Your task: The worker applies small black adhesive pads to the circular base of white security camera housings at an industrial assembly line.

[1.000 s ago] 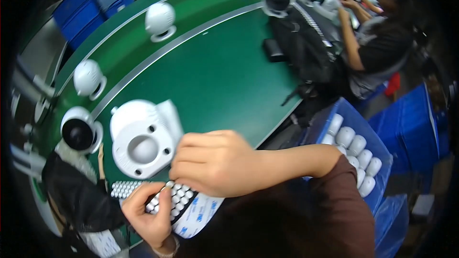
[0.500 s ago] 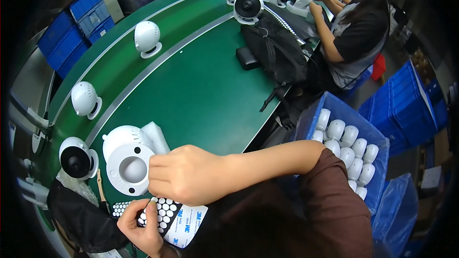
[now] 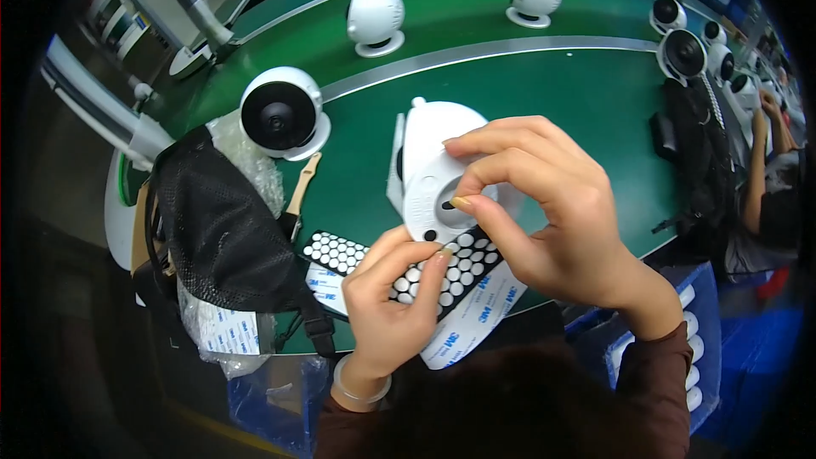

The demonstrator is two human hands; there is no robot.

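A white round-bodied camera [image 3: 438, 123] lies tipped on the green table, its ring-shaped base [image 3: 418, 195] turned up toward me. One black dot [image 3: 431, 236] sits on the base's rim. My right hand [image 3: 552, 204] is over the base, thumb and forefinger pinched on a small black pad [image 3: 449, 205] in front of the base's hollow middle. Below it, my left hand [image 3: 391, 302] pinches the edge of a black sheet of round white-backed pads [image 3: 459, 272], close to the base. A white printed backing [image 3: 476, 314] hangs from that sheet.
Another pad sheet [image 3: 336, 251] lies left of my left hand. Beyond it are a wooden-handled brush [image 3: 304, 187], a black mesh bag [image 3: 225, 221] and a standing camera [image 3: 282, 115]. More cameras [image 3: 376, 21] line the far belt. A blue crate [image 3: 705, 331] of white parts stands lower right.
The view has swung left, so the table's things appear further right. My right hand has opened out from a closed pose over the base and now shows a black pad at its fingertips.
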